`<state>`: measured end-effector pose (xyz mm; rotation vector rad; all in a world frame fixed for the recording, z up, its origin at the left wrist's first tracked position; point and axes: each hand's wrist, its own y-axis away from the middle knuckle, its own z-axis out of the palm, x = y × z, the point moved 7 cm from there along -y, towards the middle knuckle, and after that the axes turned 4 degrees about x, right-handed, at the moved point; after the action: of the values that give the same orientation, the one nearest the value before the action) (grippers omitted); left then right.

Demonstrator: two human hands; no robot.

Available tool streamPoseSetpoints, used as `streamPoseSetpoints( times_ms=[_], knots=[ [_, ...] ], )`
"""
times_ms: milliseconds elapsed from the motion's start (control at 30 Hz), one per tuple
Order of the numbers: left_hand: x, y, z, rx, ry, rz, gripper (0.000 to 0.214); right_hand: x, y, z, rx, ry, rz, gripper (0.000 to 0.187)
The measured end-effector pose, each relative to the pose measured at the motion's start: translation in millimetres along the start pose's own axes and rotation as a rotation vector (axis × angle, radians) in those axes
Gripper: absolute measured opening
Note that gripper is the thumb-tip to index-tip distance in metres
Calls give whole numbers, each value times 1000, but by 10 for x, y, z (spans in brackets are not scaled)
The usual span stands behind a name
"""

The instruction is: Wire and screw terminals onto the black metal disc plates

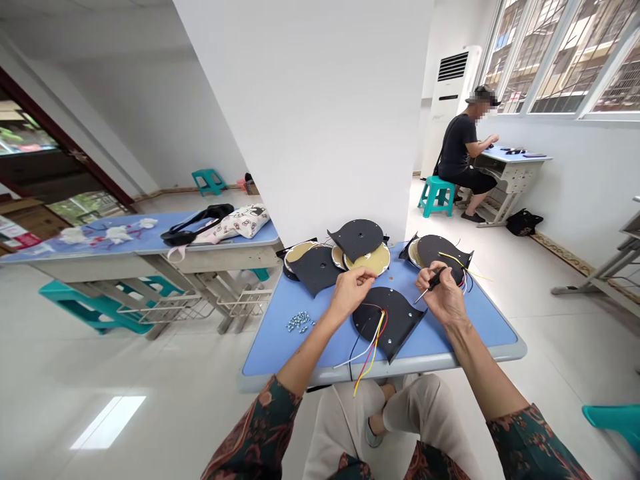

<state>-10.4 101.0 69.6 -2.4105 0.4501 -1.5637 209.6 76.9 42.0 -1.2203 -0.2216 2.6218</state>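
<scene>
My right hand (443, 297) is wrapped round a screwdriver (437, 278) with a black handle; its thin metal shaft points down and left. My left hand (354, 290) hovers over the far left edge of a black plate (400, 327), thumb and fingers pinched together. Whatever those fingertips may hold is too small to make out. This plate is rounded with one straight edge, lies near the table's front, and has screws in its face. White, red, yellow and black wires (376, 343) come from its middle and hang toward the table edge. Loose silver screws (300, 322) lie in a pile left of it.
More black plates with gold discs (376, 259) are stacked along the back of the blue table (270, 340), against a white pillar (325, 133). Another wired stack (440, 252) stands at back right. A person (457, 143) sits at a far desk.
</scene>
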Motion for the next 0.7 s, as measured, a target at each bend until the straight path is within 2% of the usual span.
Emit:
streamPoseSetpoints(
  times_ms=[100,200,300,400,600,700],
  knots=[
    [-159,26,-36,48,-65,-74,14,9,32,37,-40,93,-4,41],
    [-324,289,-228,138,-109,-130,14,2,59,65,-70,155,-24,39],
    [-392,581,-302,128,-116,-142,14,-1,63,64,-69,157,-30,38],
    [-367,727,-258,108,-153,-94,17,26,92,65,-52,139,9,37],
    [-324,618,-95,146,-231,-30,19,72,446,152,6,142,106,37],
    [-330,489,-18,150,-216,-31,20,6,553,226,11,207,77,39]
  ],
)
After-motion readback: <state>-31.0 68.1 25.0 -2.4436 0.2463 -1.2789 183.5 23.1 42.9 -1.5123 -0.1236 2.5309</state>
